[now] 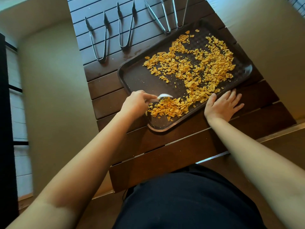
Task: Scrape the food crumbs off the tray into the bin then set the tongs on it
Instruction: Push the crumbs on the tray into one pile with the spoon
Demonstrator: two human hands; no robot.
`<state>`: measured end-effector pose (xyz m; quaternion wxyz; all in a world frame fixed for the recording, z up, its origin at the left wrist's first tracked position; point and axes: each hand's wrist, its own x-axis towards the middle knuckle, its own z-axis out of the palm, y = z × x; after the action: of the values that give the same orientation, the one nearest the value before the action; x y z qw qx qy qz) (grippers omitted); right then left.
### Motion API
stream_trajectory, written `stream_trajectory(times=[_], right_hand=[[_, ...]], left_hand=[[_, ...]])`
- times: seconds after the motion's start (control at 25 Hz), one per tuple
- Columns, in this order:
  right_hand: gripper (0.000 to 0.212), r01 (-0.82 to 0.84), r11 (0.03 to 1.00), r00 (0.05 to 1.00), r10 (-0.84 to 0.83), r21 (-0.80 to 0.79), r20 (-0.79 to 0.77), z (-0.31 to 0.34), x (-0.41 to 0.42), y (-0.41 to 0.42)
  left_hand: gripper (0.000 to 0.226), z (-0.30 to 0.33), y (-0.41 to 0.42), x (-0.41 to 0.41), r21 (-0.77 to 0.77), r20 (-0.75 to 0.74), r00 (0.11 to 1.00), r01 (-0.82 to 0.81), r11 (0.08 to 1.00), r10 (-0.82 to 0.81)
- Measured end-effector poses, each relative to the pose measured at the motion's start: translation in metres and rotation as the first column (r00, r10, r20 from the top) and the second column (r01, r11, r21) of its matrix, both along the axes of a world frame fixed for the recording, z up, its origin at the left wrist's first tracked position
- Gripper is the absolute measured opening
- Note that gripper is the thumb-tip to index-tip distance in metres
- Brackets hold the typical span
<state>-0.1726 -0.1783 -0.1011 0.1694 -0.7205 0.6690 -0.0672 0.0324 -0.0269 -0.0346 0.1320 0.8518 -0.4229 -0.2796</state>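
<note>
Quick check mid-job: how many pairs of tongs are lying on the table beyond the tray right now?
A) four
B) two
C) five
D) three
A: four pairs of tongs lie on the slatted table, two dark-tipped and two plain metal, all off the tray.

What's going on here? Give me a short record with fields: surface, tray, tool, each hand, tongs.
surface: dark slatted wooden table
tray: dark tray, still strewn with orange crumbs
tool: white scraper at a crumb pile near the tray's near corner
left hand: grips the scraper
right hand: flat, fingers on the tray's edge
tongs: four pairs on the table beyond the tray
bin: not in view
</note>
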Motion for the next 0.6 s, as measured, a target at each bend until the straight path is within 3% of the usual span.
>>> stream_trajectory(times=[0.08, 0.24, 0.6], right_hand=[[0.064, 0.003, 1.000, 1.000, -0.003, -0.009, 0.002, -0.001, 0.000, 0.000], [0.061, 0.012, 1.000, 1.000, -0.012, -0.015, 0.003, -0.002, 0.000, -0.001], [0.060, 0.029, 0.999, 1.000, -0.028, -0.019, 0.012, -0.004, 0.001, -0.002]], left_hand=[[0.034, 0.001, -0.002, -0.003, -0.042, -0.015, 1.000, 0.015, 0.999, -0.016], [0.031, 0.002, -0.023, -0.006, -0.169, -0.033, 0.991, -0.133, 0.977, 0.129], [0.034, -0.005, -0.031, -0.026, -0.015, 0.007, 0.986, 0.166, 0.986, -0.166]])
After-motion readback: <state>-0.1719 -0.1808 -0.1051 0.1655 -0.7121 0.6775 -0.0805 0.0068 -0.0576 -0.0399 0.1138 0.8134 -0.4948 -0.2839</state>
